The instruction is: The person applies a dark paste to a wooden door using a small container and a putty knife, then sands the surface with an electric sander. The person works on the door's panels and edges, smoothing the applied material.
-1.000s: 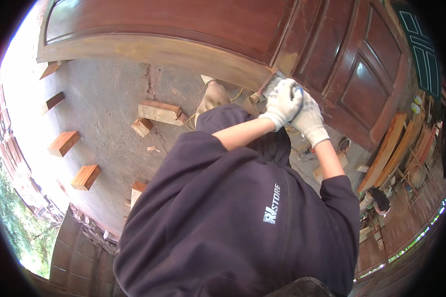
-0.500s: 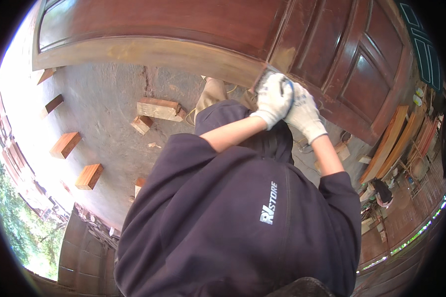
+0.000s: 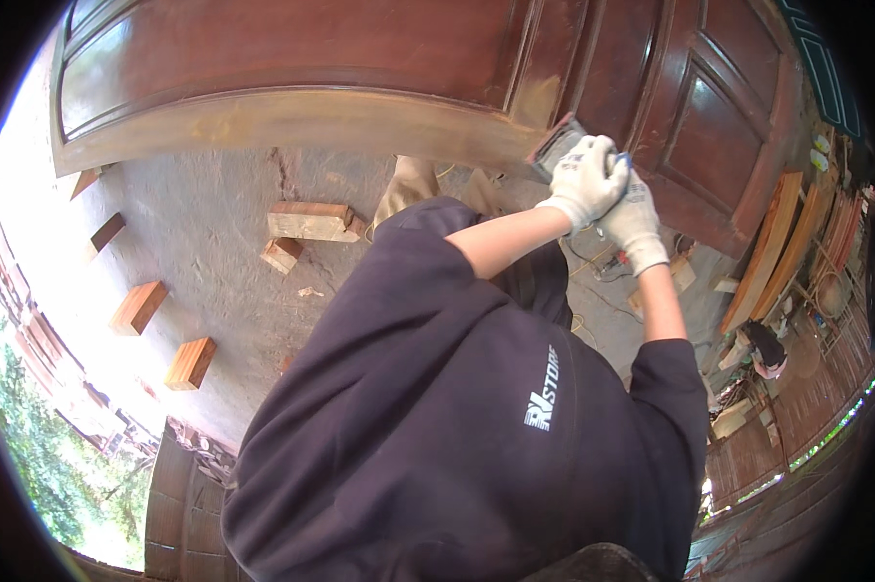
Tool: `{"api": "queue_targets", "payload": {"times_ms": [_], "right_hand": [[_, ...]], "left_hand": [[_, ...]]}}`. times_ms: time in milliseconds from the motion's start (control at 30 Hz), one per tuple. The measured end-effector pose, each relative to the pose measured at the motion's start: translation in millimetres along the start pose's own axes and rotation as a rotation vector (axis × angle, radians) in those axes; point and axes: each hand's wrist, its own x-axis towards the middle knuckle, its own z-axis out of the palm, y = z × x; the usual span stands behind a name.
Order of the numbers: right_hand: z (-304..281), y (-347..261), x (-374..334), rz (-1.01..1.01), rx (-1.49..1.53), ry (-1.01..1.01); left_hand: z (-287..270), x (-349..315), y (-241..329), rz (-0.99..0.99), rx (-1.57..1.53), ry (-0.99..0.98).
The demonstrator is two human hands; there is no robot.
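Both hands wear white work gloves. My left hand (image 3: 585,184) is closed over a grey, flat-based sander (image 3: 558,145) with a reddish edge. My right hand (image 3: 635,221) is closed at the sander's back end, just right of the left hand and touching it; its fingers are partly hidden. The sander lies tilted on a large reddish-brown panelled wooden door (image 3: 379,44), near its close edge. Along that edge runs a paler, bare-looking strip of wood (image 3: 292,121), left of the sander. The shiny panels are to the right and beyond.
Short wooden blocks (image 3: 311,221) lie on the grey concrete floor (image 3: 224,204), with more blocks (image 3: 190,364) farther left. Long boards (image 3: 762,257) lean at the right beside a cluttered area. A cable (image 3: 612,296) and a small tool lie below my hands.
Both hands and the sander have moved right along the door, from the pale strip toward the darker panels. My body and the view have shifted slightly.
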Motion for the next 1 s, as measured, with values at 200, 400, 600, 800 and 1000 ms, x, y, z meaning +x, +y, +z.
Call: {"api": "queue_targets", "payload": {"times_ms": [200,400,600,800,1000], "right_hand": [[8,-27,19,-0.12,0.009,0.1],[51,-111,61,-0.278,-0.044,0.117],[73,-139,41,-0.24,0.135,0.544],[58,-37,-2,-0.022,0.057,0.507],[29,51,-44,0.331,0.131,0.578]], "left_hand": [[-26,3,-16,0.117,-0.024,0.21],[-134,6,-53,0.138,0.085,0.367],[-169,13,-70,0.14,0.096,0.212],[-67,4,-28,0.369,0.173,0.084],[-70,-12,-105,0.67,0.985,-0.382]]}}
